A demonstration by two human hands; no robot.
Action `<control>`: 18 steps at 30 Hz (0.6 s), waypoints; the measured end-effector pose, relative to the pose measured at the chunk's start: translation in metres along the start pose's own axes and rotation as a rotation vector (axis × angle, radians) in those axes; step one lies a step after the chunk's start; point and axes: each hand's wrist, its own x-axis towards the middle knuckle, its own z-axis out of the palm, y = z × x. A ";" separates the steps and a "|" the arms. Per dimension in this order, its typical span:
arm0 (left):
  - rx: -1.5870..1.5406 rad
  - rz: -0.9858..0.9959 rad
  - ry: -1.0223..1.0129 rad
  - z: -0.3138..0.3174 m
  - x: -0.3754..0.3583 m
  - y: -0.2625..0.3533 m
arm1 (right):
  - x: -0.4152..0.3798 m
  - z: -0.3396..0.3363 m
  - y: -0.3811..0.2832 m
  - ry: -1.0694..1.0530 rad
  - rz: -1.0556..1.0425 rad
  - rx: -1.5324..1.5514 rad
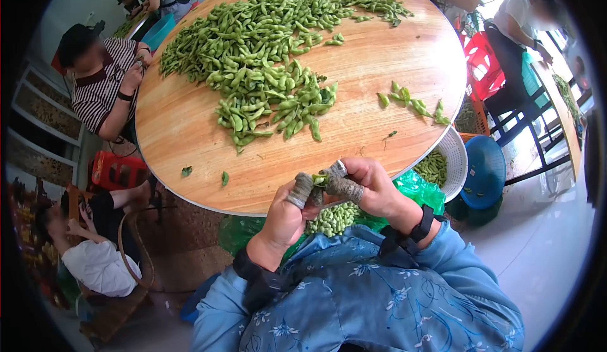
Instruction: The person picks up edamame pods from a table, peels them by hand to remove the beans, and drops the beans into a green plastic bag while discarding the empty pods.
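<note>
My left hand (pixel 282 218) and my right hand (pixel 373 191) meet just past the table's near edge, thumbs and fingertips wrapped in greyish strips. Between them a green soybean pod (pixel 320 180) is pinched, largely covered by the fingers. Under the hands, shelled green soybeans (pixel 333 220) lie heaped beside a green plastic bag (pixel 422 189). Beyond, a big pile of soybean pods (pixel 253 45) spreads over the round wooden table (pixel 367 111). A few loose pods (pixel 414 104) lie to the right.
A white basket (pixel 463 162) with pods stands by the right table edge, next to a blue basket (pixel 482 172). At left a person in a striped shirt (pixel 101 80) sits at the table, near a red stool (pixel 117 170). Other people sit farther off.
</note>
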 end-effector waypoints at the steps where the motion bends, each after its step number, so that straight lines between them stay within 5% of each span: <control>1: 0.472 0.187 0.116 0.005 0.001 -0.001 | -0.001 -0.002 -0.001 0.003 -0.002 -0.001; 2: 0.944 0.375 0.233 0.010 0.001 -0.001 | -0.002 -0.003 -0.002 0.048 0.033 -0.013; 3: 0.943 0.375 0.232 0.015 0.000 0.001 | -0.002 -0.004 -0.003 0.090 0.068 -0.026; 5: 1.551 0.475 0.293 0.022 -0.002 0.006 | 0.001 0.001 -0.011 0.093 0.137 0.026; 8: 1.780 0.747 0.232 0.011 0.002 0.001 | 0.001 0.002 -0.007 0.088 0.254 0.124; 15: 1.190 0.505 0.268 0.011 -0.003 -0.008 | 0.002 0.010 -0.004 0.039 0.056 0.060; 17: 0.636 0.398 0.321 0.018 0.001 -0.012 | 0.002 0.013 -0.006 0.056 0.014 -0.017; 18: 0.636 0.399 0.321 0.019 0.000 -0.009 | 0.002 0.014 -0.006 0.074 -0.030 -0.093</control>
